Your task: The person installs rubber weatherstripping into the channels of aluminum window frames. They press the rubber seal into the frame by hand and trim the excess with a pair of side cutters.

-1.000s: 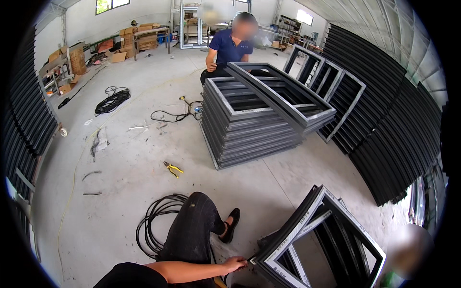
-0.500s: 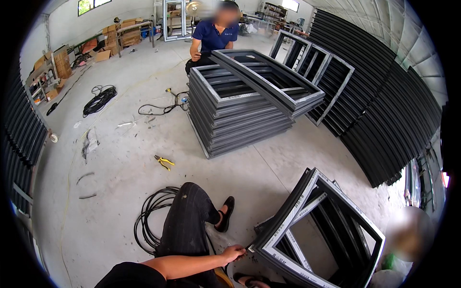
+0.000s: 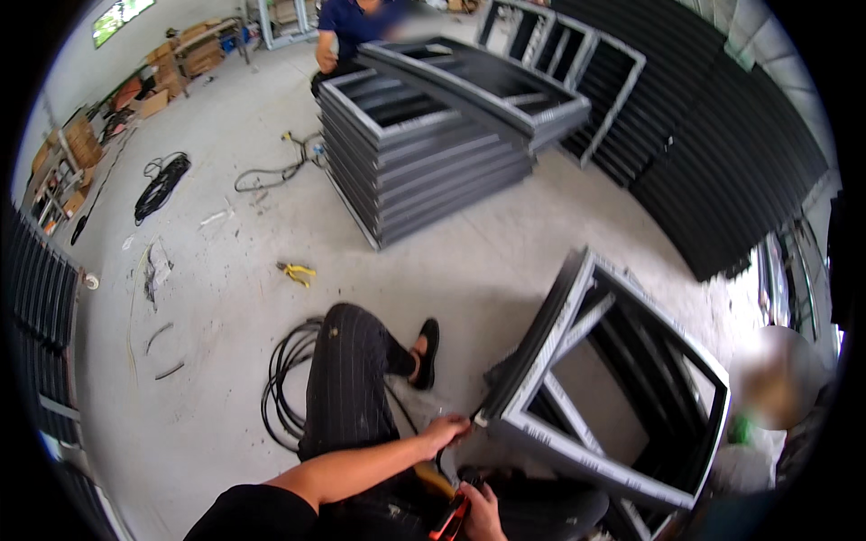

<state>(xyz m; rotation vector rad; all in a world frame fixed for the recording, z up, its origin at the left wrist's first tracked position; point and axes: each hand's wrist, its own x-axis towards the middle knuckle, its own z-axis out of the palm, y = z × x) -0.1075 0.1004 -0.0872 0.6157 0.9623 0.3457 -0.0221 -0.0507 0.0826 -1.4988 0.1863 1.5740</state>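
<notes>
One window frame [image 3: 622,379] stood tilted; L hand [image 3: 444,433] pinched its near corner. R hand [image 3: 478,509] gripped one red-black tool [image 3: 451,516]. Open floor [image 3: 225,298] lay leftward; one cable coil [image 3: 287,379] was nearby.

Left arm: short black sleeve [image 3: 239,509] ends above the elbow; the forearm below it is bare, as is the left hand [image 3: 445,431], which wears no glove, ring or watch. Right hand [image 3: 483,512]: bare, only partly in view at the lower edge of the picture. Legs: dark trousers [image 3: 347,379] with fine pale pinstripes running lengthwise, and a few small light specks on the cloth. Foot: one flat black slip-on shoe [image 3: 427,353] with a dark sock showing above it.
</notes>
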